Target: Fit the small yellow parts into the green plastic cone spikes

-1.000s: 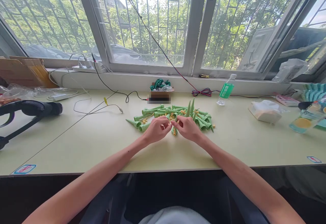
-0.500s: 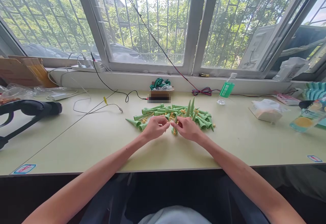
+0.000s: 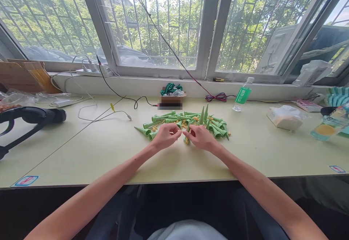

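With both our hands in at the near side of the pile, fingertips close together at the middle, we're over the pale table [image 3: 95, 156]. Left hand [image 3: 167, 137]: thumb and forefinger in a narrow pinch, other fingers curled; whether anything small sits in it, we can't tell. Right hand [image 3: 201, 137]: fingers bent, narrow gap, tips right at a green spike [image 3: 188, 128]; we can't tell if it's gripped or only touched. Small orange fitting [image 3: 187, 141] shows low in front of that spike, between our hands.

Rest of the pile: hollow green plastic spikes [image 3: 216, 132], mostly lying on their sides, several with round open ends toward us. Two upright spikes [image 3: 201, 115] stand tip-up just behind our right hand. More orange fittings [image 3: 196, 118] scattered among them, partly hidden. Leftmost spike [image 3: 141, 131] lies with its tip pointing left.

Behind the pile we've got a small cardboard box [image 3: 180, 94] with crumpled green plastic [image 3: 171, 88] on top, lower front pixelated. To its right: coiled red-black wire [image 3: 216, 97], green-labelled bottle [image 3: 242, 96] upright, then a tissue pack [image 3: 285, 118]. On our left: white cable [image 3: 111, 112] with its plug end loose on the table, black headset-like device [image 3: 32, 115] near the edge of view
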The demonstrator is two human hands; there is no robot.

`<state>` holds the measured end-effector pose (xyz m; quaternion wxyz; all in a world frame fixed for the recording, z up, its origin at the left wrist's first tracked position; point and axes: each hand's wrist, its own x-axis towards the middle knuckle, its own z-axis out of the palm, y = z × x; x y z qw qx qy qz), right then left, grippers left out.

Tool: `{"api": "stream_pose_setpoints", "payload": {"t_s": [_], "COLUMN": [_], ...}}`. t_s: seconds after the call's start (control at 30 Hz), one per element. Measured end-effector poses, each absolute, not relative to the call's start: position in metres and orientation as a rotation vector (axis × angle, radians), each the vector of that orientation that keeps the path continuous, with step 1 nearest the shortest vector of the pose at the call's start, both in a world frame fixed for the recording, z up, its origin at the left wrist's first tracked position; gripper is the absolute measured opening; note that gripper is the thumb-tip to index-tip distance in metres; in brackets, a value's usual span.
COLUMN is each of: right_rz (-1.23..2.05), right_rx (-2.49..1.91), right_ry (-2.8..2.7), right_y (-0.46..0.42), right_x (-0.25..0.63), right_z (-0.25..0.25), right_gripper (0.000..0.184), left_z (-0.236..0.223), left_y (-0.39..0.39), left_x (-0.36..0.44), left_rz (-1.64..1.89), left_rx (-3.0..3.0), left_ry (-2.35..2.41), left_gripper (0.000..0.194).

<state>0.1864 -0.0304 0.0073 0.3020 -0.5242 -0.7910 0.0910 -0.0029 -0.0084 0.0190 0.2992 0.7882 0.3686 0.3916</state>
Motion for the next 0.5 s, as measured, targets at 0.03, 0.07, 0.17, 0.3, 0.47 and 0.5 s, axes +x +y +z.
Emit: {"api": "stream_pose_setpoints", "payload": {"t_s": [0.03, 0.07, 0.17, 0.3, 0.47, 0.5], "right_rz": [0.243, 0.245, 0.254, 0.257, 0.25, 0.248], "right_rx": [-1.39, -1.39, -1.394, -1.389, -1.38, -1.385], "right_ry": [-2.098, -2.1, -2.103, -2.105, -2.111, -2.112], "right_y": [-0.0306, -0.0308, -0.0311, -0.0306, -0.0304, -0.0307], "right_x": [0.1865, 0.1865, 0.1867, 0.1874, 0.188, 0.1879], "right_z": [0.0075, 0.0077, 0.0084, 0.0086, 0.0088, 0.0092], "right_gripper": [0.042, 0.042, 0.042, 0.042, 0.041, 0.04], "left_z": [0.0189, 0.0186, 0.0177, 0.0179, 0.018, 0.0179], "left_y": [-0.0082, -0.0078, -0.0067, -0.0072, -0.0084, -0.0084], "left_x": [-0.003, -0.003, -0.0033, -0.0034, -0.0035, -0.0034], "left_rz": [1.042, 1.045, 1.057, 1.054, 1.052, 1.056], "left_rx": [2.097, 2.102, 2.11, 2.112, 2.115, 2.121], "left_ry": [0.975, 0.969, 0.958, 0.957, 0.959, 0.957], "left_gripper": [0.033, 0.032, 0.028, 0.026, 0.026, 0.027]}}
